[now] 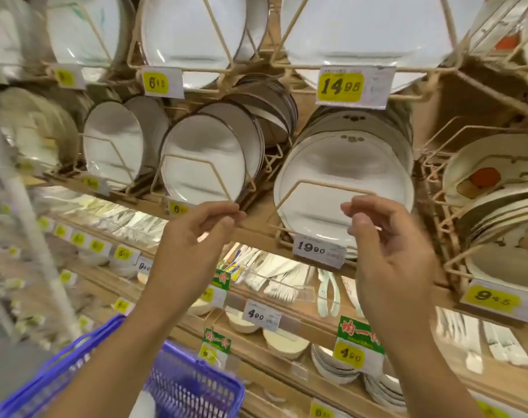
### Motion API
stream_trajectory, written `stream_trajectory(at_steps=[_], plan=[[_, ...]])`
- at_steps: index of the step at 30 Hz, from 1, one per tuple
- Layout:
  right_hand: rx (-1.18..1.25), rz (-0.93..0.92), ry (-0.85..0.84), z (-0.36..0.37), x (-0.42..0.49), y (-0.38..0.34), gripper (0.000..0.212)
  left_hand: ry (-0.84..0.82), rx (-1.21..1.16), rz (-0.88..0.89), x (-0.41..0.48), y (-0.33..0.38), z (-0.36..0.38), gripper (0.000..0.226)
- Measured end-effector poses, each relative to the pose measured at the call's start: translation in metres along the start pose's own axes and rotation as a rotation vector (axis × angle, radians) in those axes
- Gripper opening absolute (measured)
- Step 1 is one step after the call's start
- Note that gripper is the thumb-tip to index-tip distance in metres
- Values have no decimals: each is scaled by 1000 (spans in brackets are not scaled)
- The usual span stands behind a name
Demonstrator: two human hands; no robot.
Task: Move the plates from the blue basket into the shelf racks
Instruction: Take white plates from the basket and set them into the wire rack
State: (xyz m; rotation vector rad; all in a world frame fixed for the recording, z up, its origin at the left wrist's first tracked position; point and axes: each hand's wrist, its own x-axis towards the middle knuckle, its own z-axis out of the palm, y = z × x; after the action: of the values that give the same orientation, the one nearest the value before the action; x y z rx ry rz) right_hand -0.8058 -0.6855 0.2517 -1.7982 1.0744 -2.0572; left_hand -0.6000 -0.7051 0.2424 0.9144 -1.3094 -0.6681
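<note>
Both my hands are raised in front of the middle shelf, and neither holds anything. My left hand (193, 245) has its fingers curled loosely, fingertips just below the wire rack (196, 164) of brown-rimmed white plates (202, 158). My right hand (386, 251) is half open below the front wire of the rack (326, 188) holding large white plates with a small flower mark (341, 173). The blue basket (178, 387) sits at the bottom left under my left forearm. Something white shows inside it, too blurred to name.
Cream wire racks of upright plates fill the upper shelves, with yellow price tags such as 14.95 (341, 86) and 19.90 (317, 248). Plates with an orange motif (485, 179) stand at the right. Lower wooden shelves hold spoons (275, 279) and small bowls (287, 342). A white pole (24, 212) runs at left.
</note>
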Motion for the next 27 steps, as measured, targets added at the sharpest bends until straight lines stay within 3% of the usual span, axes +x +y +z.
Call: stream_trajectory(at_steps=[6,10,13,22,27], plan=[[82,331,-277,54,-81,24,17,57,45,-263,-64,-34,-74,26],[67,579,-449,90,-149,48,34,152,75,-430,-97,-65,-133,27],[9,676,-542,116,-195,64,32,208,60,-518,-117,-82,-185,24],[-31,1090,-579,207,-344,72,27,262,162,-771,-172,-113,-337,26],[-150,1120,-616,247,-373,59,22,248,157,-883,-189,-133,-384,22]])
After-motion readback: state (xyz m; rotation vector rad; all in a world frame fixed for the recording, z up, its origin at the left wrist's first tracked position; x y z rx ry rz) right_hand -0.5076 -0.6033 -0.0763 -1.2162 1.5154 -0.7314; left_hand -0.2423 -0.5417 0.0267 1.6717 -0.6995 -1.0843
